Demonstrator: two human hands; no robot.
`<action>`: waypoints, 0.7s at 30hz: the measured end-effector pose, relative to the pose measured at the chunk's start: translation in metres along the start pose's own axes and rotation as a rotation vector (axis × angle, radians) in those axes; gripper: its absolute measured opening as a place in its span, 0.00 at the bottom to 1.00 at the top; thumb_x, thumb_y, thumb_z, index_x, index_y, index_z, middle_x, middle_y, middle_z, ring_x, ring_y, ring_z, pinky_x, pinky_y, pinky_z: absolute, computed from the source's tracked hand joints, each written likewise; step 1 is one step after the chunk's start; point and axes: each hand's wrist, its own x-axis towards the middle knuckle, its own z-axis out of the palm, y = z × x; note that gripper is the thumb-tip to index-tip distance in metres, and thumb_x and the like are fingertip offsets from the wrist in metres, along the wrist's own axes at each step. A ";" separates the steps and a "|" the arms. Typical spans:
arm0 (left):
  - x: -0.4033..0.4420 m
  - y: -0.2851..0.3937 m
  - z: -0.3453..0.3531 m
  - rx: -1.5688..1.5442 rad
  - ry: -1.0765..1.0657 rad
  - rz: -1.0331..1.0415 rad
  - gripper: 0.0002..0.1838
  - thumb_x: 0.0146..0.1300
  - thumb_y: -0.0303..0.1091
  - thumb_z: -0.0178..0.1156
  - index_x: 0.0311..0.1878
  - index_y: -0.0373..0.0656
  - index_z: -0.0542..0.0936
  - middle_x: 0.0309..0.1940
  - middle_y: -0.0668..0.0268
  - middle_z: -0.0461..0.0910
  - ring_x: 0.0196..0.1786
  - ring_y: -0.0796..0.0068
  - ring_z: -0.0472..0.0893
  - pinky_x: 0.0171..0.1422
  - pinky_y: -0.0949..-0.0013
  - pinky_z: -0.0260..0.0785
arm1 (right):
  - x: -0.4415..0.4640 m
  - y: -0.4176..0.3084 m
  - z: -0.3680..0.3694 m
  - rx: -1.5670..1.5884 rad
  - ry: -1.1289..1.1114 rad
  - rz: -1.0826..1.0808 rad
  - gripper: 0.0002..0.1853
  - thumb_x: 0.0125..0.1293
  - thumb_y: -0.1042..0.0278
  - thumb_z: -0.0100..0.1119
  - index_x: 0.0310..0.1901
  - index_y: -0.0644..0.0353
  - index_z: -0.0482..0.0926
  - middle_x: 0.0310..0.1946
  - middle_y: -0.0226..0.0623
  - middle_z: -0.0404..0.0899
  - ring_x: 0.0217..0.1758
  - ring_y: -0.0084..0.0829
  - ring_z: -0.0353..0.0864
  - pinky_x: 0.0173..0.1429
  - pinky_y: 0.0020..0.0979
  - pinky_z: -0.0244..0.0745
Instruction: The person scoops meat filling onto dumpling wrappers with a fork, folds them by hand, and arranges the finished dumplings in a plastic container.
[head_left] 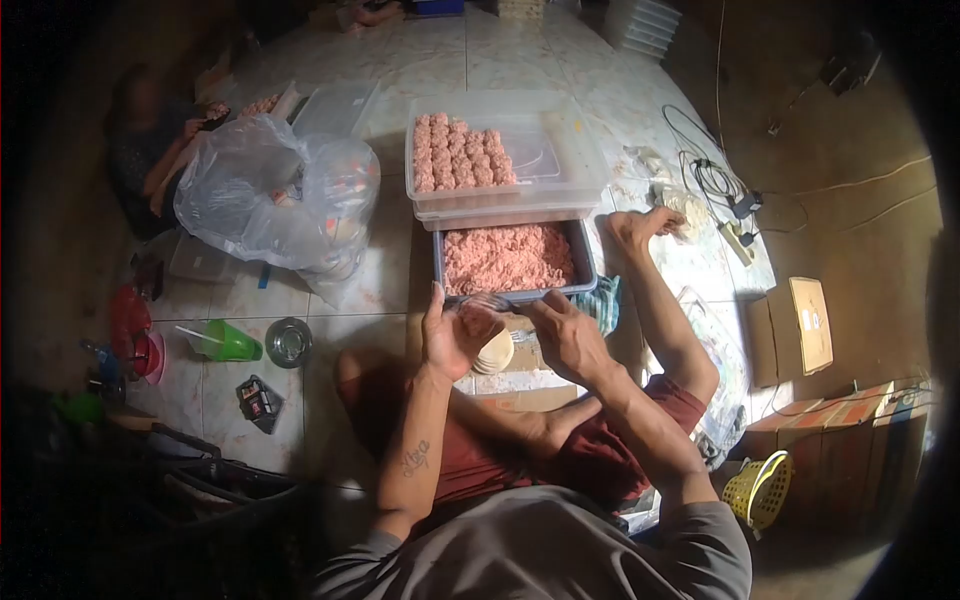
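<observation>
My left hand [452, 338] is cupped palm-up with its thumb raised, just in front of the meat tub; whatever lies in its curled fingers is too small to make out. Close beside it, my right hand [572, 335] is closed on a slim metal utensil [488, 300], whose tip reaches over my left fingers. Pink minced meat [508, 258] fills the dark blue-grey tub [588, 268] ahead of both hands. Below and between the hands sits a stack of pale round wrappers [495, 353].
Behind the tub, a clear plastic box [560, 150] holds rows of shaped meat portions [460, 155]. A big plastic bag [270, 190], green cup [235, 341] and glass ashtray [289, 342] stand left. Cables [715, 178] and a yellow basket [760, 490] are right. Another person sits far left.
</observation>
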 end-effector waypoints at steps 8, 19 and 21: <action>-0.009 0.002 0.011 0.144 0.460 -0.028 0.51 0.71 0.72 0.47 0.68 0.23 0.67 0.62 0.39 0.77 0.63 0.47 0.79 0.74 0.47 0.67 | -0.024 0.002 0.023 0.125 -0.035 0.051 0.20 0.67 0.72 0.54 0.60 0.51 0.79 0.45 0.46 0.80 0.42 0.53 0.84 0.43 0.49 0.81; -0.007 -0.014 0.024 0.181 0.518 0.131 0.46 0.70 0.69 0.51 0.65 0.27 0.72 0.63 0.44 0.78 0.66 0.48 0.77 0.78 0.50 0.64 | -0.026 -0.004 0.006 0.040 0.020 0.061 0.19 0.65 0.74 0.54 0.57 0.54 0.80 0.43 0.48 0.80 0.42 0.54 0.84 0.42 0.49 0.81; -0.009 -0.023 0.020 0.206 0.522 0.159 0.44 0.70 0.68 0.53 0.64 0.28 0.73 0.62 0.46 0.78 0.65 0.49 0.78 0.77 0.51 0.65 | -0.028 -0.004 0.021 0.091 0.029 0.108 0.17 0.67 0.73 0.53 0.56 0.55 0.79 0.42 0.50 0.80 0.42 0.57 0.84 0.43 0.50 0.80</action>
